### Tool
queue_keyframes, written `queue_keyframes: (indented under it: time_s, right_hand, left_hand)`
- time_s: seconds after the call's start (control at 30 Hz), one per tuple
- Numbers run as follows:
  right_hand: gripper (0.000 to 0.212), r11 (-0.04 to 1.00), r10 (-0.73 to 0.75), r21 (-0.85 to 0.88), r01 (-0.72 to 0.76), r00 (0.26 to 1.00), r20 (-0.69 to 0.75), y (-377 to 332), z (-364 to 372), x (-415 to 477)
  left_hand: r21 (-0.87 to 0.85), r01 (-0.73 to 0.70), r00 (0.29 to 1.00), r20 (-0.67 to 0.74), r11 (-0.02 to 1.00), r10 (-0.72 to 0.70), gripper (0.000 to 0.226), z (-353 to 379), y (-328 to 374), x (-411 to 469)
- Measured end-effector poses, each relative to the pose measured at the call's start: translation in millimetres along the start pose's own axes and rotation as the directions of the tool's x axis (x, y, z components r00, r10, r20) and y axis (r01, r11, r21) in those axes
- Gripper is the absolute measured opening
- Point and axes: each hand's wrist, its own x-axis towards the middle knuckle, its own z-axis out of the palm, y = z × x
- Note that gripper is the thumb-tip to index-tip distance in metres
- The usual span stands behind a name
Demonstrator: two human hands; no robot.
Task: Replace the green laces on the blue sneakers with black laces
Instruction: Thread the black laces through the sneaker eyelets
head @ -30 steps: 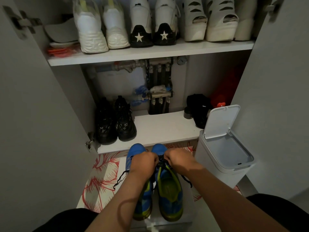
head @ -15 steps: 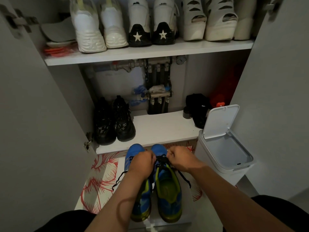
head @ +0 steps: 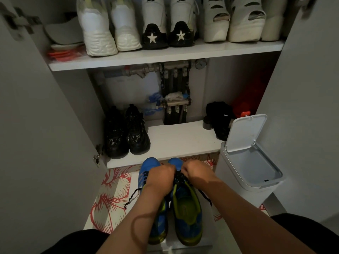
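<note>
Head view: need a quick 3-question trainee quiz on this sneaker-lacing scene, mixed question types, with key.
1. True or false: the lid of the white bin is shut.
2. The lace on the blue sneakers is: A green, B black, C white.
3. Fill in: the black shoes stand on the ___ shelf.

Key: 1 false, the lid is up. 2 B. 3 lower.
</note>
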Motion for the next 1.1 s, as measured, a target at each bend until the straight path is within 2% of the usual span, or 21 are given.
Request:
queue_keyframes:
  time_s: [0.07,0.17,0.27,0.37,0.43,0.5,0.63,0.7,0.93,1.1]
  right_hand:
    - [0.022,0.999,0.032,0.035,-0.034,0.999,0.035,-2,0,1]
    - [0.013,0.986,0.059,0.156,-0.050,0.997,-0.054,6,0,-3]
    - [0.018,0.954,0.063,0.297,-0.036,0.995,-0.081,20,3,-4]
    - [0.019,0.948,0.065,0.318,-0.015,0.987,-0.149,23,5,-4]
    - [0.031,0.962,0.008,0.272,0.030,0.990,-0.139,22,7,-2]
    - [0.037,0.986,-0.045,0.153,0.059,0.995,-0.093,18,7,1]
    - [0.031,0.999,-0.045,0.021,0.047,0.996,-0.073,12,0,8]
    - [0.028,0.996,-0.058,-0.076,0.056,0.998,-0.028,9,-2,10]
    - [0.026,0.946,-0.172,-0.283,0.157,0.985,-0.031,11,8,18]
    - [0.020,0.953,-0.161,-0.271,0.134,0.984,-0.081,11,14,21]
  left_hand:
    - [-0.080,0.027,1.000,0.000,0.996,-0.027,0.019,1,-1,0]
    - [-0.185,0.088,0.996,0.022,0.979,-0.085,0.020,2,-1,-1]
    - [-0.264,0.126,0.992,0.056,0.956,-0.115,0.014,1,-5,1]
    - [-0.349,0.185,0.983,0.048,0.919,-0.179,0.020,-1,-9,6]
    - [-0.364,0.185,0.982,0.037,0.913,-0.184,0.028,0,-8,7]
    - [-0.325,0.168,0.986,0.043,0.931,-0.163,0.029,0,-6,9]
    - [-0.171,0.127,0.992,0.046,0.977,-0.121,0.024,-4,-2,12]
    - [-0.147,0.108,0.993,0.059,0.983,-0.100,0.021,-4,-1,14]
    - [-0.233,0.075,0.997,0.047,0.970,-0.066,0.017,2,-3,17]
    - [-0.304,0.098,0.995,0.053,0.948,-0.086,0.015,2,-7,13]
